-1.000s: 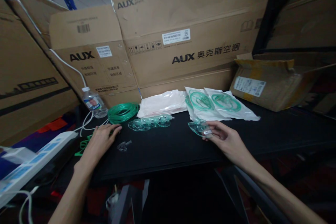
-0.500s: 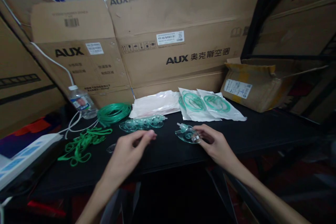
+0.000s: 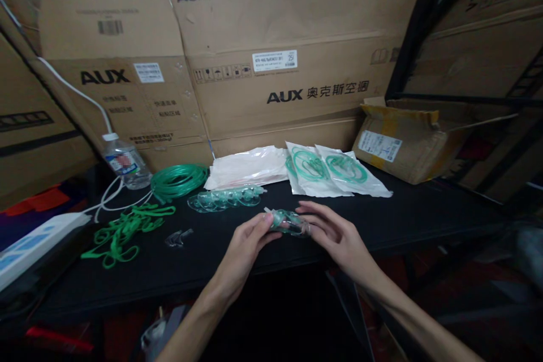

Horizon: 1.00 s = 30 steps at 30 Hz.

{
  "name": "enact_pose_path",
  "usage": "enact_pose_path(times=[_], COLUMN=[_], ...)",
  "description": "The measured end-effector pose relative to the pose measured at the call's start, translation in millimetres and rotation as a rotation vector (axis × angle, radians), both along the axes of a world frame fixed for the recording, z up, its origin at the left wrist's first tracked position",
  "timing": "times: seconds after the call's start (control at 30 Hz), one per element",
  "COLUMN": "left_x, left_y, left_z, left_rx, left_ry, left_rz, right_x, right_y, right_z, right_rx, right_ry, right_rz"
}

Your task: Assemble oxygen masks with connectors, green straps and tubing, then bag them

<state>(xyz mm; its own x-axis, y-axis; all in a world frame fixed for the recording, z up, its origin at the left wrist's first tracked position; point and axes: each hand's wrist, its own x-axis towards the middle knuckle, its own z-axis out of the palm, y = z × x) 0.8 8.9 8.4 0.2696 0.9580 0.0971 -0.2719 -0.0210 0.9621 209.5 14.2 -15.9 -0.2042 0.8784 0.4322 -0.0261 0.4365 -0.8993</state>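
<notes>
Between my hands, above the front of the black table, is a clear green oxygen mask point(image 3: 289, 223). My left hand point(image 3: 251, 237) pinches its left end by the pale connector, thumb on top. At the other end, the fingers of my right hand point(image 3: 335, 232) close on the mask's clear edge. Just beyond lies a row of several more oxygen masks point(image 3: 224, 199), nested in one another. Small clear plastic pieces point(image 3: 179, 237) rest to the left of my left hand, near a tangle of green elastic straps point(image 3: 123, 232).
A coil of green tubing point(image 3: 179, 181) and a plastic bottle point(image 3: 126, 163) stand at the left, with a white power strip point(image 3: 38, 246) nearer. Flat white pouches point(image 3: 248, 168) and pouches with green tubing point(image 3: 345, 169) lie behind. An open carton point(image 3: 399, 141) sits back right, before large cardboard sheets point(image 3: 288, 28).
My left hand has moved right and taken hold of the mask's connector end. My right hand keeps its grip, and the mask has tilted. The small clear pieces are now uncovered.
</notes>
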Motion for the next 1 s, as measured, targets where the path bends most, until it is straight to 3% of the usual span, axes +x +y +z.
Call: enact_pose_path(times=[0.1, 0.2, 0.3, 0.47, 0.6, 1.0], left_x=[-1, -2, -2, -2, -4, -6], left_y=[0, 2, 2, -1, -3, 3], left_z=[-2.9, -5.6, -5.3, 2.2, 3.9, 3.9], left_rx=[-0.036, -0.081, -0.052, 0.0, -0.025, -0.155], left_ry=[-0.126, -0.231, -0.191, -0.054, -0.032, -0.177], left_rz=[0.013, 0.019, 0.013, -0.097, -0.137, -0.166], right_x=[-4, -9, -13, -17, -16, -16], right_y=[-3, -6, -7, -4, -1, 1], right_z=[6.5, 12.2, 14.7, 10.0, 6.6, 8.9], right_rx=[-0.271, -0.315, -0.289, -0.252, -0.31, -0.36], right_ry=[0.161, 0.243, 0.345, 0.291, 0.337, 0.32], right_rz=[0.124, 0.249, 0.329, 0.271, 0.261, 0.239])
